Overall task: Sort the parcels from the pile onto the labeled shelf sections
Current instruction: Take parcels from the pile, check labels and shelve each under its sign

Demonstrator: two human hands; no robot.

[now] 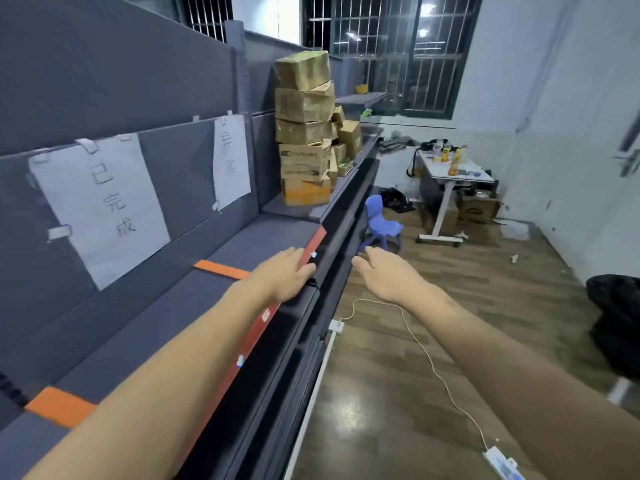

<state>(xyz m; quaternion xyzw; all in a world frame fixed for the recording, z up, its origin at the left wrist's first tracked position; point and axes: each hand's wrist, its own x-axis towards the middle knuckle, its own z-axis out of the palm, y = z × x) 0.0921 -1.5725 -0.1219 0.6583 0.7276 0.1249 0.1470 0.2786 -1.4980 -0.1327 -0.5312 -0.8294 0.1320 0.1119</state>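
While both hands hold nothing, no parcel is in transit. Left hand [282, 275] flat, fingers straight, at the front edge of the shelf [242, 244]. Right hand [384, 275] loose-fingered, out over the floor. Parcels [304, 133] stand in a leaning pile at the shelf's far end, well apart from both hands. Paper labels [100, 202] mark the sections. Step, as judged: heading for a pickup. Next: close in and lift the top box two-handed, or the stack may topple.
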